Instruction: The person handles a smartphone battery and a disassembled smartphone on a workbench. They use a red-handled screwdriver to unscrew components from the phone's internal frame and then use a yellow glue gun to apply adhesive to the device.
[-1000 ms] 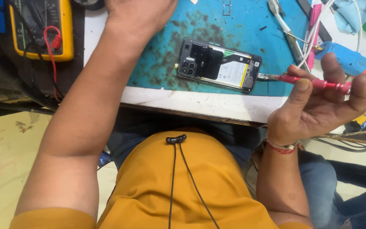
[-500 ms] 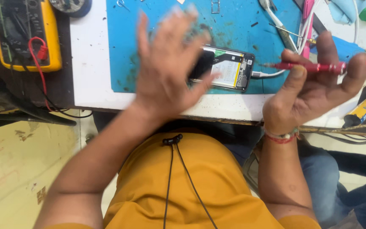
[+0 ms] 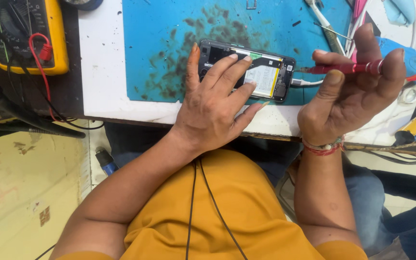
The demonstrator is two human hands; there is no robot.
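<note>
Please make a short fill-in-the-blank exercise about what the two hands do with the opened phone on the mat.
1. The left hand rests its fingers on the opened ____, which lies on the mat.
2. The right hand holds a thin screwdriver whose handle is ____.
3. The mat under the phone is ____ in colour.
4. The multimeter at the far left has a ____ case.

Missing words: phone; red; blue; yellow

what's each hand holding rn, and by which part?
Right hand: red screwdriver, grip on its handle. Left hand holds nothing, fingers rest flat on the opened phone.
</note>
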